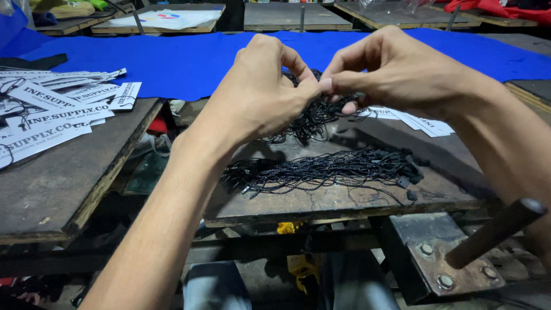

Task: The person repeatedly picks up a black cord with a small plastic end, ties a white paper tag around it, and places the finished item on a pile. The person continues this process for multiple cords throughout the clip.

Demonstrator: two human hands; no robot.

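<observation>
Both hands, left [261, 95] and right [390, 72], pinch what seems a black cord [313, 117] above the cord bundle [327, 169].

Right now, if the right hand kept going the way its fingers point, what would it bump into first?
Probably the left hand: the right hand points straight at it, their fingertips nearly meeting above the black strings.

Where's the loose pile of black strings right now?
In the head view, the pile of black strings lies mid-frame on the worn board, just below both raised hands, with white paper tags behind it to the right.
</observation>
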